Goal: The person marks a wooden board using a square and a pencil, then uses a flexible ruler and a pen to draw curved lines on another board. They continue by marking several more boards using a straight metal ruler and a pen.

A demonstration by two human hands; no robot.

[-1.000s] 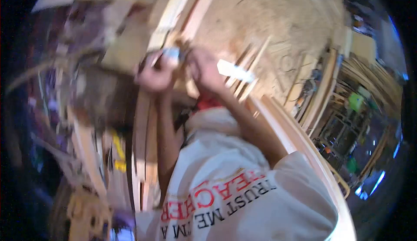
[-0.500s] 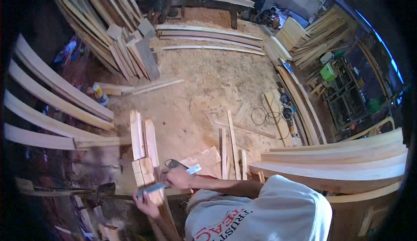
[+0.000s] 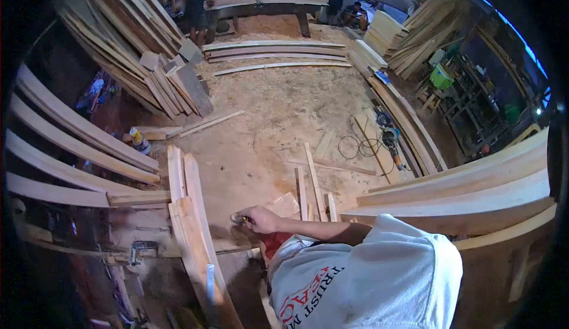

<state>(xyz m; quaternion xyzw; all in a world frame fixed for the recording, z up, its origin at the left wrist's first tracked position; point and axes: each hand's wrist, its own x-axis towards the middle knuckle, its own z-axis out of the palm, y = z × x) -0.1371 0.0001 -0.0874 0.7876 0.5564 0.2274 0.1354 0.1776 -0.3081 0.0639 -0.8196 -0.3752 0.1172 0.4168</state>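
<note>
My right hand point(image 3: 259, 219) reaches out from the white shirt's sleeve, fingers closed around a small dark and yellow object point(image 3: 239, 219) that I cannot make out clearly. It is just to the right of long pale wooden beams point(image 3: 195, 234) lying side by side. A short metallic strip point(image 3: 210, 281) rests on the beams near the bottom of the view. My left hand is out of sight.
Curved boards point(image 3: 83, 127) stand at the left, and more boards point(image 3: 462, 210) at the right. A clamp point(image 3: 142, 249) is at lower left. A corded power tool point(image 3: 391, 142) lies on planks. People point(image 3: 198, 6) are at the far end.
My left hand has left the view, and the metallic strip now lies on the beams. My right hand has moved off the beams and closed around the small object. The view has shifted slightly.
</note>
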